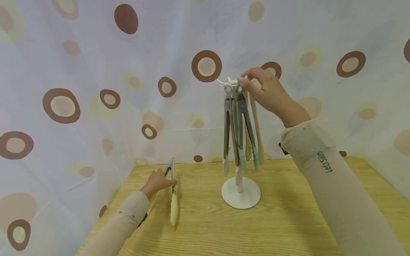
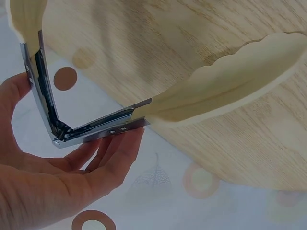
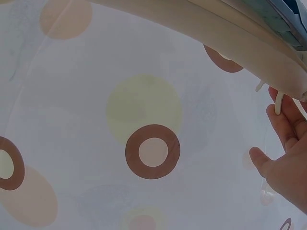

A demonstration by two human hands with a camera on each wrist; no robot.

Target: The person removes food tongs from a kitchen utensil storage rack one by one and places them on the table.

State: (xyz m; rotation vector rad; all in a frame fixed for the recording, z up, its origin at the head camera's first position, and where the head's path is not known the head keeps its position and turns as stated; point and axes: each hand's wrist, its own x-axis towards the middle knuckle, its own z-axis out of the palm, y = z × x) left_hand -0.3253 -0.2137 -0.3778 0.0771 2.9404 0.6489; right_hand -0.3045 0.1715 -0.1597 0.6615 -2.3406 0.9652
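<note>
In the head view, my left hand grips a pair of metal tongs with cream scalloped tips above the left part of the table. The left wrist view shows the tongs spread wide, thumb on one arm and fingers along the other. A white utensil stand stands upright to the right. Thumb and fingertips of my right hand pinch its hooked top. From its hooks hang tongs with grey-white tips, tongs with teal tips and beige utensils. In the right wrist view a white hook lies against the fingers.
A wooden table lies under everything. Behind it hangs a pale curtain with brown, peach and yellow circles. The hanging utensils crowd close together around the stand's pole.
</note>
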